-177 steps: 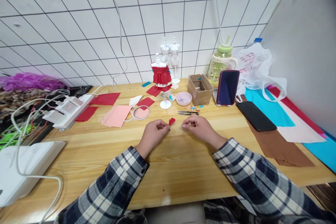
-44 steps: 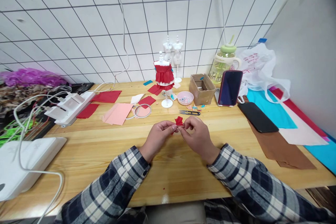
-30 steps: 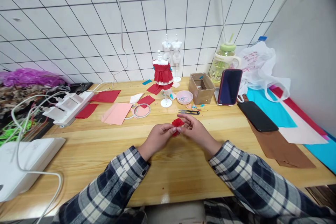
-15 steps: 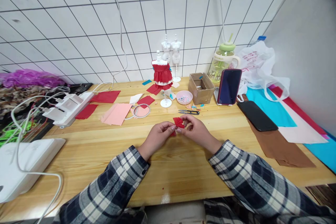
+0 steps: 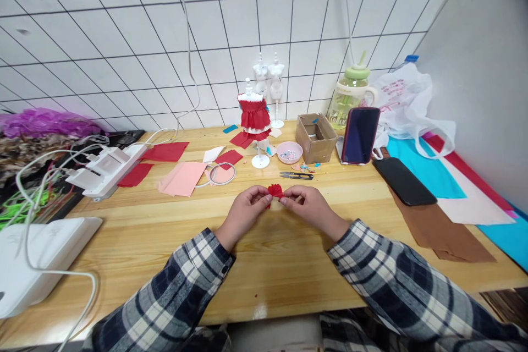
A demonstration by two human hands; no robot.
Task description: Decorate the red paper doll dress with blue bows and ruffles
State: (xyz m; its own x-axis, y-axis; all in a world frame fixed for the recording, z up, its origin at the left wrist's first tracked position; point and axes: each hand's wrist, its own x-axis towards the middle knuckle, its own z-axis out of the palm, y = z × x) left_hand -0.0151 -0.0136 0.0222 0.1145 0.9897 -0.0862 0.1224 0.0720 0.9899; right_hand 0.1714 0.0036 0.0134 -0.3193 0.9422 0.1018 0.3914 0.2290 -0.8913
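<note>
Between my two hands, just above the wooden table [image 5: 272, 264], is a small gathered piece of red fabric [image 5: 275, 190] with pleats fanning upward. My left hand [image 5: 247, 210] pinches its left side between thumb and fingers. The right side is pinched in my right hand [image 5: 309, 206]. Part of the fabric is hidden behind the fingertips. Beyond the hands lie thread snips [image 5: 296, 175]. Behind them, a miniature dress form [image 5: 254, 115] wears a red ruffled dress with a white trim.
A pink bowl of beads [image 5: 289, 152], a cardboard box [image 5: 317, 137] and a propped phone [image 5: 361, 136] stand toward the back. Embroidery hoops [image 5: 223, 173] and peach fabric [image 5: 183, 179] lie left. A power strip [image 5: 111, 170] with cables is further left; a black phone [image 5: 404, 181] rests on brown fabric [image 5: 441, 231].
The red pleats, spread in a wider fan before, now look bunched and narrower. My right hand has shifted slightly down, and its fingers sit lower along the fabric's right side.
</note>
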